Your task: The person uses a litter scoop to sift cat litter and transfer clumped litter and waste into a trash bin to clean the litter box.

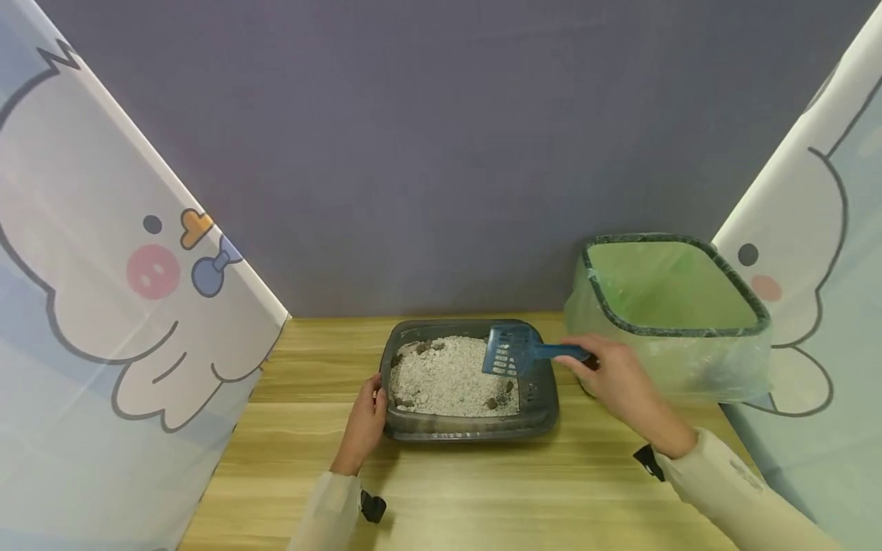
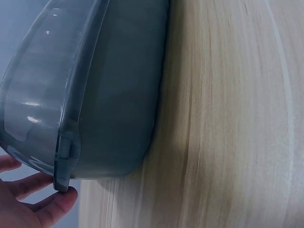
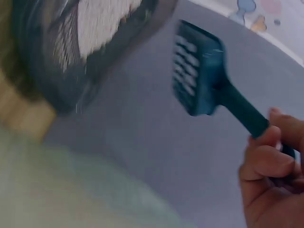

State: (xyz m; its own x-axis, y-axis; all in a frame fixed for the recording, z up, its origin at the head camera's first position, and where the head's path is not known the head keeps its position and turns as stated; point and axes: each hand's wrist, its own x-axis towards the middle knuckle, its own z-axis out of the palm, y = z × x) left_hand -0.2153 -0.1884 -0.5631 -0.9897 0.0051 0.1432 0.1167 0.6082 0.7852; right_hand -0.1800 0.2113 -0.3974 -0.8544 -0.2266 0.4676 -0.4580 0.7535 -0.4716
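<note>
A blue slotted litter scoop [image 1: 525,352] is in my right hand [image 1: 615,380], whose fingers curl round its handle. Its blade hangs above the right part of a dark grey litter box [image 1: 468,436]. In the right wrist view the scoop's slotted blade [image 3: 197,71] shows nothing on it. Pale litter [image 1: 448,383] fills much of the box, with several brown clumps [image 1: 491,402] near its edges. My left hand [image 1: 365,422] grips the box's left rim; in the left wrist view, thumb and fingers [image 2: 59,205] pinch the rim's corner.
A bin [image 1: 689,360] lined with a translucent green bag, its rim dark, stands right of the box. The wooden table [image 1: 310,375] lies under everything. A grey backdrop [image 1: 413,153] rises behind, and cartoon-printed curtains [image 1: 89,229] flank both sides.
</note>
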